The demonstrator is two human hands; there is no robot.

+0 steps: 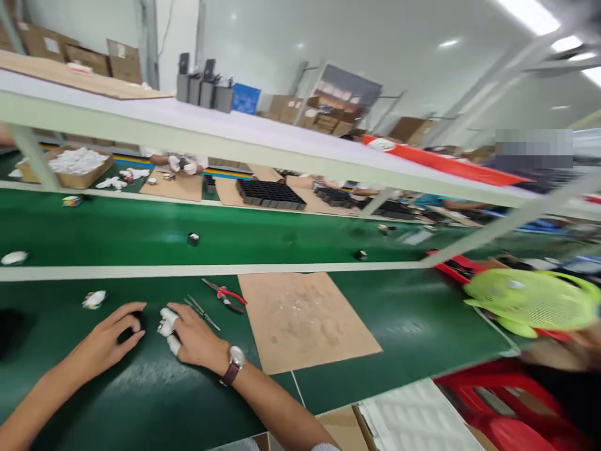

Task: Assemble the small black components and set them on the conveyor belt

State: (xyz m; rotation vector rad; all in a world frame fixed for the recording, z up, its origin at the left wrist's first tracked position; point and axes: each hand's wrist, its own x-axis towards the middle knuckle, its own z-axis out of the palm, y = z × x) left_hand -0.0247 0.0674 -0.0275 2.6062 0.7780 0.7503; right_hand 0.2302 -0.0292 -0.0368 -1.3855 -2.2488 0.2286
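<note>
My left hand (117, 333) is curled over the green bench, thumb and fingers bent around a small black piece (138, 319), mostly hidden. Just to its right is my right hand (195, 335), with white covers on the fingertips and a watch on the wrist. Its fingers are loosely bent, the thumb apart from them, and I see nothing between. Beyond it lie tweezers (203, 313) and red-handled pliers (226, 295). A small white part with coloured bits (95, 299) rests behind my left hand.
A brown cardboard sheet (307, 322) lies right of the pliers. Behind a pale rail, the green belt (282, 241) carries several small parts. A shelf (263, 138) crosses above. At right are a red tray (453, 266) and a yellow-green fan-like object (530, 299). Co-workers' hands (183, 164) show opposite.
</note>
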